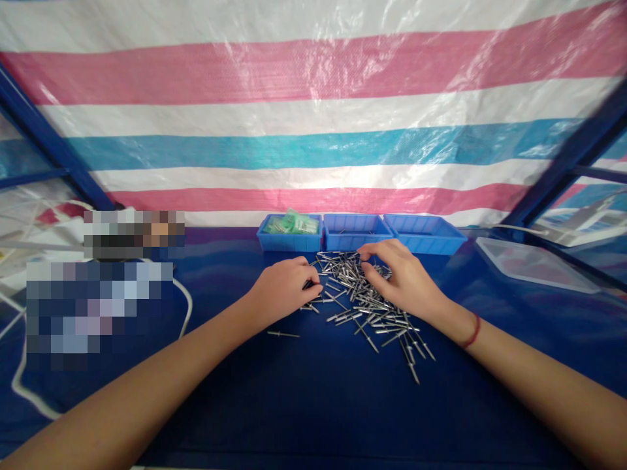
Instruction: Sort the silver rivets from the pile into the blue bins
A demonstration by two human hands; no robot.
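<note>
A loose heap of silvery pop rivets [360, 287] lies on the blue tabletop [274, 405]. At the heap's left edge is my left hand [287, 290], its fingers curled in towards the thumb; whatever they may grip is hidden. Rivets lie just under and beside those fingertips. My right hand [399, 274] reaches over the heap's right side, thumb and forefinger apart, fingertips among the rivets. Its other fingers are mostly out of sight. One single rivet [283, 334] lies apart, below my left hand.
Behind the heap stand three blue bins in a row: the left bin [289, 243] holds green-tinted bags [291, 223], the middle bin [355, 225] a few rivets, then the right bin [426, 235]. A clear plastic lid [536, 264] lies at right. A white cable [189, 307] curves at left.
</note>
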